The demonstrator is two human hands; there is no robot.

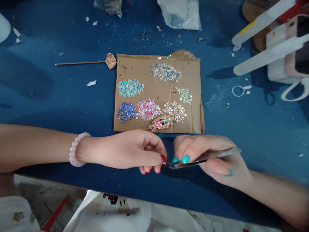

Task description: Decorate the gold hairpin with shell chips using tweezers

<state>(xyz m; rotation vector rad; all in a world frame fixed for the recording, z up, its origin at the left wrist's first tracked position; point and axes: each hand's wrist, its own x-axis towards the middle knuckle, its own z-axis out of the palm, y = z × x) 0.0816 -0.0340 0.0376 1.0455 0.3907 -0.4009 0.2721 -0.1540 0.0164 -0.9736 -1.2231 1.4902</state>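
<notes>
My right hand (212,158), with teal nails, grips a pair of metal tweezers (200,161) that point left. Their tips meet the thumb and fingertips of my left hand (132,149), which has red nails and is closed in a pinch. Whatever lies between those fingertips is too small to make out. Just beyond my left hand, a gold ornament (160,123) with pink and teal stones rests at the near edge of a cardboard sheet (193,119). Piles of blue chips (126,111), pink chips (149,109) and pale gold chips (175,111) lie behind it.
Farther back on the cardboard are turquoise chips (130,88), silvery chips (166,72) and green chips (184,95). A gold hairpin with a fan-shaped head (110,61) lies left. Plastic bags (180,14) sit at the back; white-handled tools (270,54) stand right.
</notes>
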